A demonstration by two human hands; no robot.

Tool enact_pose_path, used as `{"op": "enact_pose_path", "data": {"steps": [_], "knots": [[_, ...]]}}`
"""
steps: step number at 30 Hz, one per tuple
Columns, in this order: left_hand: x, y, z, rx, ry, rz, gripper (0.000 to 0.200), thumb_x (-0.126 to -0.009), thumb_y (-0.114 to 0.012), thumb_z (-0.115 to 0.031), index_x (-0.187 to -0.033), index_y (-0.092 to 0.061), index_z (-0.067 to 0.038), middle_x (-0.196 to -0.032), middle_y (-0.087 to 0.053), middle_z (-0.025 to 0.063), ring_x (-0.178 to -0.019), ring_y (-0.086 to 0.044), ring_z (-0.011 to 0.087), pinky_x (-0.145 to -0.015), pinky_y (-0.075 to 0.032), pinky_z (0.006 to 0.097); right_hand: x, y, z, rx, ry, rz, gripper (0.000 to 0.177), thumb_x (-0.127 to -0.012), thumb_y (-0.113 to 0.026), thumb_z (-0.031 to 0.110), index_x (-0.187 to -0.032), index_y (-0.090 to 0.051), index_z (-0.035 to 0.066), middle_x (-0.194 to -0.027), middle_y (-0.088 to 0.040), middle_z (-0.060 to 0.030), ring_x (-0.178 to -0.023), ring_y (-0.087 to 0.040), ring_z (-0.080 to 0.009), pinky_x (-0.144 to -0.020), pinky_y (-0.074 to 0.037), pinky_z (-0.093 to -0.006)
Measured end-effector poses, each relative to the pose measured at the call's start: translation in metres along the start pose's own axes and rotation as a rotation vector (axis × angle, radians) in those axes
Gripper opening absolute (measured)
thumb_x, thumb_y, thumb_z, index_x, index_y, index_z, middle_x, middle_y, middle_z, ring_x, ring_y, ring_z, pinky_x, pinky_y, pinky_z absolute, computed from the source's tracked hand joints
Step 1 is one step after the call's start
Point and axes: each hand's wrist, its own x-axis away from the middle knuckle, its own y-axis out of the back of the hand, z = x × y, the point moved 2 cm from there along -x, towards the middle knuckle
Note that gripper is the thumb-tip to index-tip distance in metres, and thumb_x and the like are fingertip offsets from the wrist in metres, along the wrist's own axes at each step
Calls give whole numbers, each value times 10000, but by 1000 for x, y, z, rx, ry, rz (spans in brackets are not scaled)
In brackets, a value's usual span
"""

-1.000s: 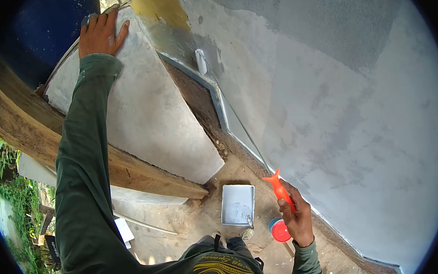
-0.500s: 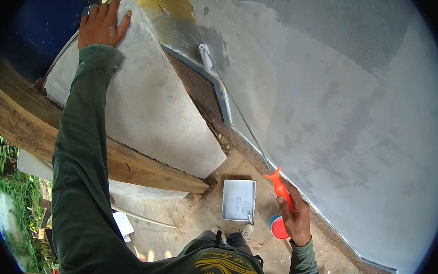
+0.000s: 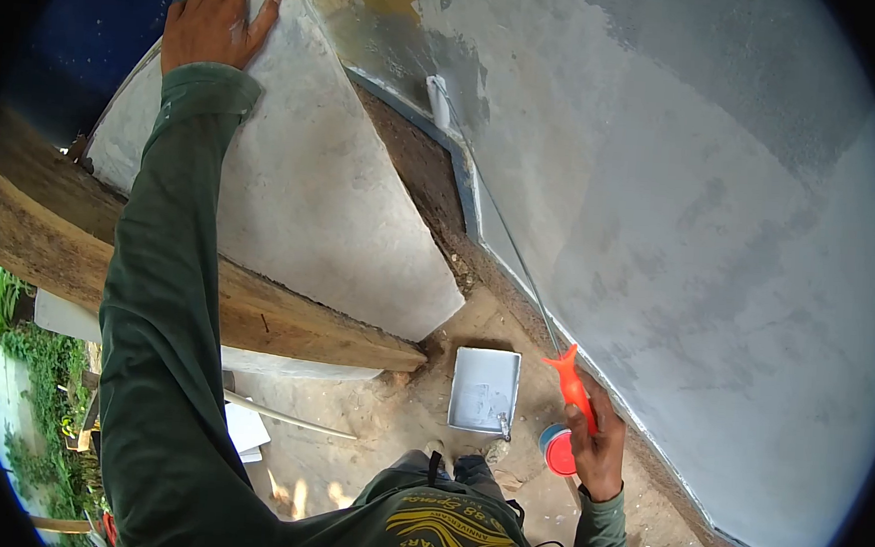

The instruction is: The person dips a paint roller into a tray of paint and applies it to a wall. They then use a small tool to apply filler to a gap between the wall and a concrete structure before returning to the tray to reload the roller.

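Note:
My right hand [image 3: 597,444] is closed around the orange handle of a paint roller [image 3: 573,382]. From the handle a long thin metal rod runs up along the wall to the white roller sleeve [image 3: 438,103], which lies against the grey wall [image 3: 642,206] just above its blue-grey bottom border [image 3: 407,108]. My left hand [image 3: 212,21] lies with fingers stretched out on the upper end of a large whitish panel [image 3: 308,185], its fingertips at the far edge. Below, on the ground, sits a paint tray [image 3: 483,392] with light grey paint in it.
A paint can with red [image 3: 562,457] on top stands right of the tray, close to my right hand. A curved wooden beam [image 3: 294,330] runs under the panel. Dark blue surface [image 3: 91,42] lies at upper left; a pale pipe [image 3: 293,418] is on the ground.
The view has shifted slightly, so the wall and panel appear a little higher and further right. The roller sleeve stays near the same corner of the border. Both hands keep their hold and pose.

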Motion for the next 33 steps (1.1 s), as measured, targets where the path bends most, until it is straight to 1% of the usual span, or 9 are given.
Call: {"op": "enact_pose_path", "data": {"steps": [1, 4, 7, 10, 14, 15, 19, 22, 33], "knots": [[1, 0, 1, -2, 0, 7, 560, -1008, -522, -581, -1377, -617, -169, -1228, -694, 62, -1189, -630, 288, -998, -490, 493, 6, 4, 4, 1, -2, 7, 430, -1038, -623, 208, -1421, -580, 18, -1238, -716, -219, -986, -745, -335, -875, -559, -391], [0, -1, 0, -48, -6, -8, 575, -1007, -516, -590, -1384, -614, -167, -1240, -692, 70, -1206, -623, 289, -1004, -486, 490, 12, 6, 6, -102, -261, 71, 426, -1043, -618, 203, -1422, -579, 13, -1267, -701, -222, -1026, -741, -288, -892, -556, -390], [-1, 0, 1, -13, -2, 30, 580, -1007, -513, -592, -1386, -616, -165, -1242, -691, 70, -1206, -623, 289, -1002, -485, 484, -10, -14, 0, 17, -28, 22, 423, -1050, -605, 229, -1424, -580, 31, -1168, -734, -216, -914, -754, -326, -839, -570, -406], [0, -4, 1, -14, 2, 2, 571, -1008, -519, -581, -1387, -618, -166, -1232, -693, 67, -1193, -626, 289, -996, -484, 475, -40, -36, 7, -37, -61, 47, 426, -1049, -605, 239, -1434, -575, 58, -1120, -734, -232, -903, -748, -375, -829, -573, -418], [0, -3, 1, -25, -14, -7, 553, -1006, -536, -566, -1383, -621, -170, -1215, -698, 56, -1169, -632, 281, -968, -491, 465, -80, -70, 7, -76, 46, 5, 421, -1041, -610, 222, -1431, -573, 71, -1042, -720, -264, -871, -727, -417, -781, -563, -432], [1, -2, 0, -21, -16, -16, 545, -1006, -541, -561, -1380, -624, -172, -1208, -699, 52, -1160, -635, 276, -958, -493, 462, -92, -83, -1, -76, 177, -64, 419, -1036, -615, 219, -1424, -575, 66, -990, -713, -266, -831, -712, -434, -745, -551, -449], [1, -7, 1, -22, -10, -10, 535, -1008, -544, -557, -1376, -626, -177, -1195, -700, 48, -1143, -639, 267, -945, -495, 458, -131, -111, 4, -95, 89, 3, 417, -1030, -623, 228, -1415, -579, 72, -983, -707, -268, -840, -694, -458, -742, -542, -474], [1, -6, 3, -39, -29, -38, 526, -1010, -547, -551, -1376, -626, -182, -1182, -699, 48, -1128, -643, 261, -937, -498, 453, -161, -137, 4, -140, 177, -43, 423, -1025, -630, 240, -1412, -578, 76, -962, -699, -280, -825, -677, -479, -739, -531, -495], [0, 3, -1, -8, 1, 36, 517, -1010, -560, -540, -1379, -620, -182, -1228, -687, 60, -1189, -630, 270, -968, -494, 456, -262, -196, 34, -183, 162, 27, 439, -994, -627, 176, -1427, -567, 134, -1112, -700, -274, -1004, -659, -503, -863, -535, -534]]}}
